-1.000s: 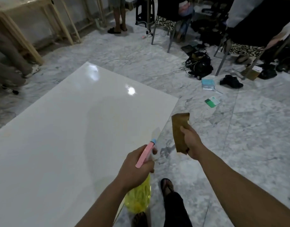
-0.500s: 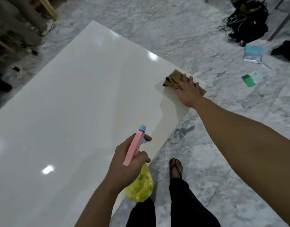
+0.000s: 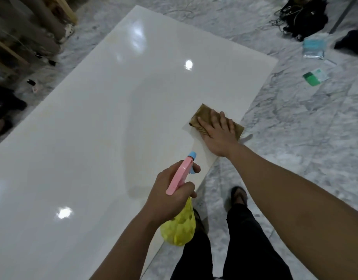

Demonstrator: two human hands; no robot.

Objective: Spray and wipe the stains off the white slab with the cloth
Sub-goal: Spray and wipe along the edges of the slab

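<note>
Two hands engaged, right hand (image 3: 219,132) fingers spread flat on brown cloth (image 3: 202,116), left hand (image 3: 170,197) clenched around spray bottle (image 3: 179,229), white slab (image 3: 93,138) glossy.

The right hand (image 3: 218,132) lies flat, palm down, fingers spread and pressing, arm stretched forward. The left hand (image 3: 170,197) is curled in a closed grip (forefinger hooked forward), forearm angled upward.

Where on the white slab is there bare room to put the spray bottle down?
Nearly all the white slab is bare: the wide stretch left of the spray bottle and the far end. Only the near right edge is taken, where the right hand presses the cloth. Clutter lies on the floor beyond the slab's right corner.
</note>
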